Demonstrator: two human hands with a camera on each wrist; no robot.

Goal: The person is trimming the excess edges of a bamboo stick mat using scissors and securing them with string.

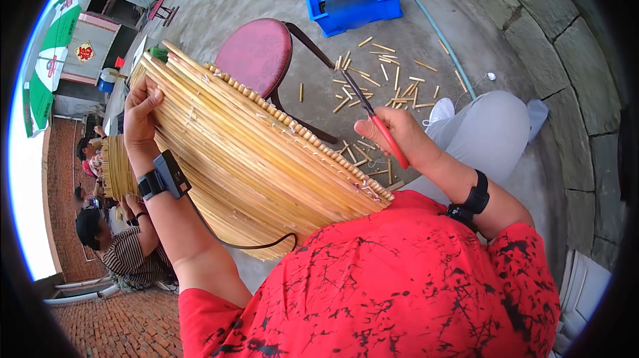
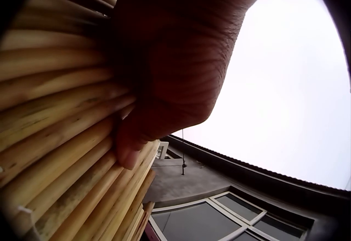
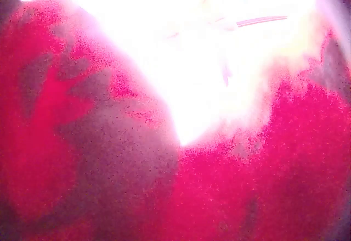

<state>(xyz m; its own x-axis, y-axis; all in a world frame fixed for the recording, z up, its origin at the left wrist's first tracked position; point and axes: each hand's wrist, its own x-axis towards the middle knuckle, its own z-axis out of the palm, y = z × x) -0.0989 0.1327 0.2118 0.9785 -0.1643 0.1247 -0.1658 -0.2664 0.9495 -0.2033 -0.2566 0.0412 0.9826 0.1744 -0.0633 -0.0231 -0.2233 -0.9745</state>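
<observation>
A mat of pale reed stalks (image 1: 246,151), tied with rows of string, slants across the person's lap, its row of cut ends facing right. The left hand (image 1: 141,115) grips its far left edge; in the left wrist view the thumb (image 2: 129,156) presses on the stalks. Beyond the cut ends, the right hand (image 1: 403,135) holds red-handled shears (image 1: 389,141), their dark blades pointing up and away, apart from the mat. Washed-out light and red cloth (image 3: 230,197) fill the right wrist view, where neither the hand nor the shears can be made out.
A round red-topped stool (image 1: 256,55) stands behind the mat. Several short cut stalk pieces (image 1: 396,78) litter the concrete beside it. Farther off are a blue crate (image 1: 373,15) and a hose (image 1: 436,25). Other people (image 1: 126,245) sit at the left.
</observation>
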